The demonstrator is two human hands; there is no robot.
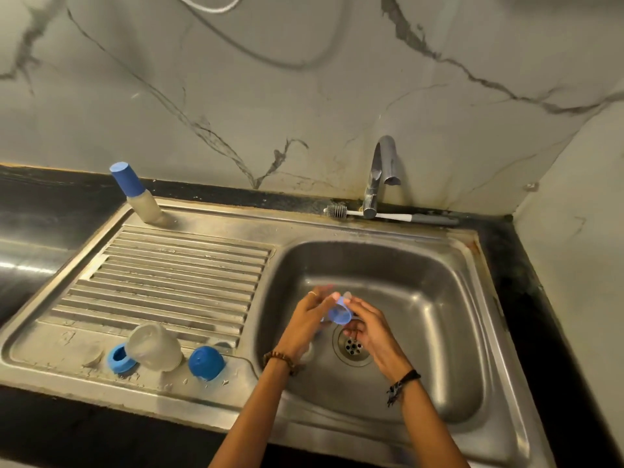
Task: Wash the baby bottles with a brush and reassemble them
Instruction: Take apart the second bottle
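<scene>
Holding a small blue bottle part (339, 313) over the sink (449, 282), a person appears to be mid-wash.

Left hand (309, 320) and right hand (366, 327) both curl their fingers round the part, pinched between them above the drain (353, 346). The brush (388, 215) lies untouched behind the tap (380, 173); fetching it likely comes next. One bottle (155, 346) waits disassembled on the drainboard (175, 265).

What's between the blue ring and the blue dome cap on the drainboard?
Head view: a clear bottle body lying tilted sits between the blue ring and blue dome cap.
</scene>
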